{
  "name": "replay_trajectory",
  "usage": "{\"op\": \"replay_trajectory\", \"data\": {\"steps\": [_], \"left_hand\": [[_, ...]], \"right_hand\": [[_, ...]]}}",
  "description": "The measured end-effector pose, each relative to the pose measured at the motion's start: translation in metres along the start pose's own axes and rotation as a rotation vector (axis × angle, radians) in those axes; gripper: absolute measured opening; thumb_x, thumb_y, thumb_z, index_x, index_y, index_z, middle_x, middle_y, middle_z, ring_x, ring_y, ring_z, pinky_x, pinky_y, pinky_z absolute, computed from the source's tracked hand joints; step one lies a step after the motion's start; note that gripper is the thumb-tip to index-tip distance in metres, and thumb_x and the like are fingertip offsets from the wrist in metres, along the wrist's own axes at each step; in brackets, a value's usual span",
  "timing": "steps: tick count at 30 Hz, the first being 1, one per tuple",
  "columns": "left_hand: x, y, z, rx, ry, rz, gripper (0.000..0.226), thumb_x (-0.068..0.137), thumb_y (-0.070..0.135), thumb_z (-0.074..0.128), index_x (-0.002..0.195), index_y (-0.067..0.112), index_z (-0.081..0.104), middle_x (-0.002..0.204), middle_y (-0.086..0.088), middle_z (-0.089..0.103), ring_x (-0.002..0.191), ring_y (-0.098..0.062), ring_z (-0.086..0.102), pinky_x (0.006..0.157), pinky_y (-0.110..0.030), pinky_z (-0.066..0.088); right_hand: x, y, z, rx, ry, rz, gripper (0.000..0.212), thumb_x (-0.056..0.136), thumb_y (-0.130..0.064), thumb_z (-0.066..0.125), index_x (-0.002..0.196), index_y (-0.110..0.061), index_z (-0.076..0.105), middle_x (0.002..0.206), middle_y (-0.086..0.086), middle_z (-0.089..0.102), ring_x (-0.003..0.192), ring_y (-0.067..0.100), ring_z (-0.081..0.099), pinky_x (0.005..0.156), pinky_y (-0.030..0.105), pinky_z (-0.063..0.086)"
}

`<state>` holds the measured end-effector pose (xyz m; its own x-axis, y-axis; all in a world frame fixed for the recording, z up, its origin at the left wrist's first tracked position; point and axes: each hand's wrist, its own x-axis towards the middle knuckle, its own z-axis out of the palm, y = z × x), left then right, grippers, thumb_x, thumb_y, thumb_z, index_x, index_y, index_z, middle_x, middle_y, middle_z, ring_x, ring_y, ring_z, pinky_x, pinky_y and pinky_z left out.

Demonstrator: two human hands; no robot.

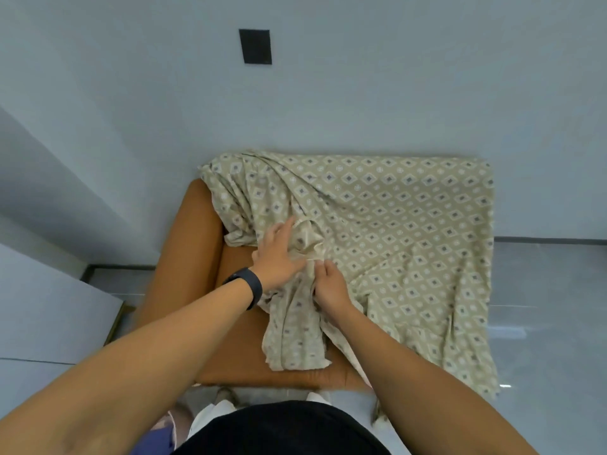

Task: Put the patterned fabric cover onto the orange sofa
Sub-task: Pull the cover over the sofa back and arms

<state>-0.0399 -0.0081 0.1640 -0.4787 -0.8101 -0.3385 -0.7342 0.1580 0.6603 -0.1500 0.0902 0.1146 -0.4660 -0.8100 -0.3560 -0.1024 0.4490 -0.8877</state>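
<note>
Head view: both hands bunch the unlabelled patterned cover (pixel 394 224) over the orange sofa (pixel 187 257).

One orange sofa (pixel 187 274) stands against the wall, with one armrest bare at its left edge. One patterned fabric cover (pixel 410 231) lies over it, spread across the back edge and the right edge, with a single bunched fold hanging toward the front edge. Two hands are in view: one left hand (pixel 279 254) and one right hand (pixel 331 285), both on the cover near the middle of the seat. One dark wristband (pixel 251 285) sits on the left wrist. One black rectangular plate (pixel 255 46) is on the wall (pixel 394 77) above the sofa.
</note>
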Motion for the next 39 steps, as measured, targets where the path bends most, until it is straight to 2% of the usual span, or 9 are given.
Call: {"op": "replay_trajectory", "data": {"steps": [8, 11, 15, 18, 23, 26, 29, 34, 39], "left_hand": [[-0.044, -0.088, -0.004, -0.244, -0.495, -0.169, 0.091, 0.092, 0.018, 0.072, 0.157, 0.028, 0.010, 0.147, 0.010, 0.034, 0.138, -0.011, 0.037, 0.089, -0.009, 0.040], [-0.033, -0.120, -0.017, -0.160, -0.288, -0.147, 0.030, 0.102, 0.030, 0.055, 0.132, 0.031, 0.050, 0.129, 0.003, 0.061, 0.109, -0.015, 0.060, 0.092, -0.024, 0.053], [-0.011, -0.146, -0.049, -0.302, -0.219, -0.154, 0.042, 0.107, 0.035, 0.038, 0.141, 0.016, 0.053, 0.137, -0.003, 0.060, 0.119, -0.023, 0.059, 0.102, -0.040, 0.050], [-0.001, -0.139, -0.088, -0.631, -0.221, -0.184, 0.054, 0.101, 0.048, 0.041, 0.148, 0.021, 0.046, 0.148, -0.001, 0.052, 0.131, -0.023, 0.053, 0.109, -0.046, 0.046], [0.001, -0.114, -0.131, -0.750, -0.147, -0.031, 0.030, 0.105, 0.033, 0.045, 0.083, 0.013, 0.046, 0.077, -0.002, 0.043, 0.074, -0.020, 0.041, 0.074, -0.033, 0.036], [-0.010, -0.116, -0.142, -0.725, -0.161, 0.025, 0.016, 0.103, 0.029, 0.054, 0.103, 0.013, 0.056, 0.087, -0.001, 0.059, 0.071, -0.019, 0.046, 0.070, -0.032, 0.039], [-0.029, -0.139, -0.144, -0.642, -0.278, 0.063, 0.041, 0.098, 0.033, 0.064, 0.137, 0.030, 0.050, 0.127, 0.006, 0.058, 0.101, -0.005, 0.057, 0.088, -0.034, 0.050], [-0.055, -0.207, -0.134, -0.316, -0.563, 0.082, 0.101, 0.083, 0.029, 0.077, 0.158, 0.040, 0.010, 0.161, 0.011, 0.014, 0.149, -0.010, 0.015, 0.118, -0.037, 0.029], [-0.079, -0.222, -0.104, 0.159, -0.468, 0.004, 0.133, 0.058, 0.076, 0.081, 0.158, 0.040, 0.002, 0.159, 0.003, 0.027, 0.146, -0.027, 0.029, 0.117, -0.052, 0.033]], "right_hand": [[-0.001, -0.071, 0.048, 0.186, -0.106, 0.049, 0.035, 0.099, -0.050, 0.043, 0.080, -0.021, 0.047, 0.080, 0.006, 0.046, 0.073, 0.023, 0.045, 0.072, 0.047, 0.046], [-0.002, -0.101, 0.067, 0.174, -0.069, -0.017, 0.037, 0.102, -0.044, 0.044, 0.079, -0.015, 0.045, 0.078, 0.010, 0.045, 0.068, 0.024, 0.044, 0.067, 0.046, 0.042], [0.004, -0.121, 0.064, 0.133, 0.059, -0.022, 0.023, 0.104, -0.035, 0.050, 0.114, -0.018, 0.060, 0.097, 0.009, 0.066, 0.096, 0.024, 0.066, 0.091, 0.047, 0.055], [-0.012, -0.120, 0.081, -0.083, 0.094, -0.002, 0.053, 0.098, -0.030, 0.060, 0.147, -0.021, 0.043, 0.123, -0.001, 0.058, 0.111, 0.017, 0.059, 0.089, 0.032, 0.047], [-0.065, -0.084, 0.147, -0.108, -0.181, 0.177, 0.028, 0.094, -0.034, 0.066, 0.115, -0.017, 0.063, 0.096, -0.003, 0.067, 0.078, 0.011, 0.063, 0.066, 0.022, 0.049], [-0.068, -0.067, 0.175, -0.086, -0.148, 0.180, 0.026, 0.096, -0.030, 0.060, 0.093, -0.005, 0.062, 0.082, 0.004, 0.063, 0.073, 0.017, 0.056, 0.073, 0.033, 0.048], [-0.073, -0.068, 0.187, 0.120, -0.202, 0.209, 0.020, 0.096, -0.027, 0.057, 0.090, -0.008, 0.058, 0.082, 0.007, 0.059, 0.077, 0.024, 0.053, 0.081, 0.045, 0.048], [-0.079, -0.085, 0.181, 0.347, -0.149, 0.135, 0.026, 0.106, -0.025, 0.046, 0.107, -0.004, 0.060, 0.094, 0.012, 0.064, 0.084, 0.025, 0.060, 0.084, 0.043, 0.052], [-0.072, -0.127, 0.171, 0.262, -0.195, 0.008, 0.032, 0.096, -0.036, 0.053, 0.091, -0.004, 0.052, 0.084, 0.008, 0.049, 0.079, 0.026, 0.046, 0.076, 0.047, 0.044]]}}
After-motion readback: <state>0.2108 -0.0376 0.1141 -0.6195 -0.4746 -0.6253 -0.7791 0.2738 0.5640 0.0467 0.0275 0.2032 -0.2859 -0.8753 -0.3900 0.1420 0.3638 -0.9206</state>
